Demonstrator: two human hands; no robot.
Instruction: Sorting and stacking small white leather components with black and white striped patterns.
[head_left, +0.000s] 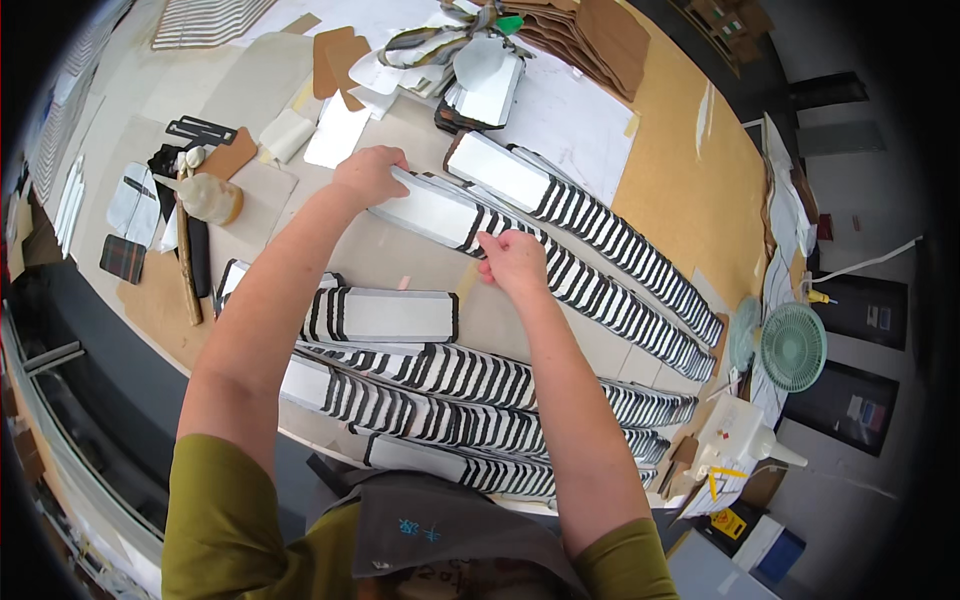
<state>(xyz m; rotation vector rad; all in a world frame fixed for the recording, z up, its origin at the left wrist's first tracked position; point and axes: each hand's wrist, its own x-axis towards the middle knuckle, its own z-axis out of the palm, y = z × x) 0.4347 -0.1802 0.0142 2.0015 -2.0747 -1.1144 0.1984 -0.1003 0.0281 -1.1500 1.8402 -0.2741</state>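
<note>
Long overlapping rows of white panels with black edges lie fanned across the table. At the upper end of the middle row (427, 208), my left hand (373, 177) has its fingers on the end of the top panel, thumb over its face. Farther down that same row, my right hand (515, 259) rests at the panel's other black edge, fingers curled; whether it pinches the edge cannot be told. Another row (502, 171) runs just beyond. Nearer my body lie a short white panel (397, 315) and several more fanned rows (480, 375).
A plastic glue bottle (210, 199) stands at left beside a wooden stick (187, 262). Brown sheets (592, 37), striped fabric strips (427, 45) and a stack of white pieces (487, 97) lie at the far side. A green fan (793, 347) and a white container (731, 431) are at right.
</note>
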